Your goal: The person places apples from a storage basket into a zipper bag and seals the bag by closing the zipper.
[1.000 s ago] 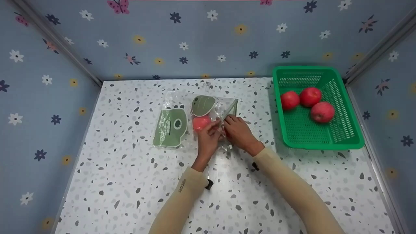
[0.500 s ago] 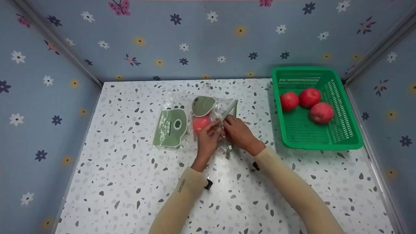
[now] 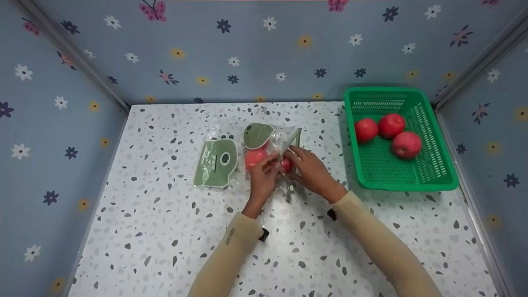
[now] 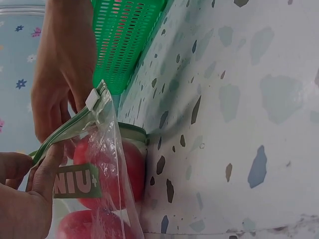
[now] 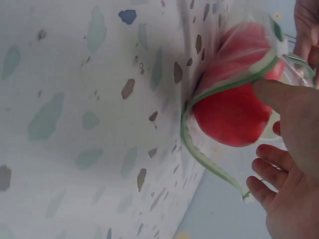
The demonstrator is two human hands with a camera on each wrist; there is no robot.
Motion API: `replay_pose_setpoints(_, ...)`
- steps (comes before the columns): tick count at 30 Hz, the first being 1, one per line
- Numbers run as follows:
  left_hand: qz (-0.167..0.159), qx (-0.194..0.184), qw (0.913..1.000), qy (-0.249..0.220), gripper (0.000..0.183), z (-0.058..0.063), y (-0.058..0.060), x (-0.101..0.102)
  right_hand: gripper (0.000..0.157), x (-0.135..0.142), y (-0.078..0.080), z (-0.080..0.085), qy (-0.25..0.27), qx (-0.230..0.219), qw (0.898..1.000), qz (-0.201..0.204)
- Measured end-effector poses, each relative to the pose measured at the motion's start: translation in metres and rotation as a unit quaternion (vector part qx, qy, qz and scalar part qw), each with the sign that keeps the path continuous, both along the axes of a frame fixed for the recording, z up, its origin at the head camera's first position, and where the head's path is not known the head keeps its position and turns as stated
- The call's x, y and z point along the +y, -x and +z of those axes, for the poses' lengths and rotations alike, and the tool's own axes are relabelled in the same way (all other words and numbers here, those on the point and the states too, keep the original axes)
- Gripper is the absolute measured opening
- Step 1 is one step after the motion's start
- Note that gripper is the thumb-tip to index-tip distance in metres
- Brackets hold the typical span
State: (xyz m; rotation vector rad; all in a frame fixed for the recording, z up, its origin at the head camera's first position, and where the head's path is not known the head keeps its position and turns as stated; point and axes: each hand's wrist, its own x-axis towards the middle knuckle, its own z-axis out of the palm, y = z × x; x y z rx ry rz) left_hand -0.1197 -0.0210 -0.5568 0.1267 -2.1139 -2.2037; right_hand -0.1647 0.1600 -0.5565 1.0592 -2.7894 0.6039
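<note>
Your left hand point(image 3: 262, 181) pinches the green-edged rim of a clear zip bag point(image 3: 288, 134) between thumb and fingers. Your right hand point(image 3: 315, 173) is at the bag's mouth, thumb touching the rim by a red apple point(image 5: 232, 117), the other fingers loosely bent, apart from the fruit and gripping nothing. That apple sits just inside the parted mouth; another apple point(image 3: 254, 159) shows through the film further in, beside your left fingers. Exact count in the bag: cannot tell. White slider point(image 4: 92, 99) at one end of the zip.

Left of the bagged apples, a green dinosaur-face print point(image 3: 220, 163) on clear film lies flat on the speckled white surface point(image 3: 165, 247). Well to the right, a green basket point(image 3: 406, 186) holds three red apples point(image 3: 391, 126), grouped toward its far left.
</note>
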Motion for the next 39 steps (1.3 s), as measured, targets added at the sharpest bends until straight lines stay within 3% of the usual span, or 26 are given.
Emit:
replay_pose_setpoints(10, 0.001, 0.002, 0.9999, -0.015, 0.034, -0.003, 0.000, 0.001, 0.060, 0.028, -0.017, 0.029, -0.031, -0.003, 0.997, -0.071)
replay_pose_setpoints(18, -0.002, 0.015, 0.9999, 0.006, 0.034, -0.005, 0.000, 0.001, 0.052, 0.051, -0.023, 0.054, 0.013, 0.017, 0.995, -0.099)
replay_pose_setpoints(25, -0.004, 0.018, 0.9998, 0.004, 0.033, -0.006, 0.000, 0.001, 0.051, 0.068, -0.029, 0.073, 0.019, 0.026, 0.991, -0.131)
replay_pose_setpoints(33, 0.001, 0.014, 0.9996, 0.026, 0.033, -0.006, -0.002, 0.000, 0.050, 0.088, -0.030, 0.083, 0.026, 0.038, 0.987, -0.152)
replay_pose_setpoints(39, 0.006, 0.016, 0.9997, 0.015, 0.033, -0.005, -0.001, 0.001, 0.052, 0.104, -0.029, 0.088, 0.037, 0.038, 0.984, -0.172)
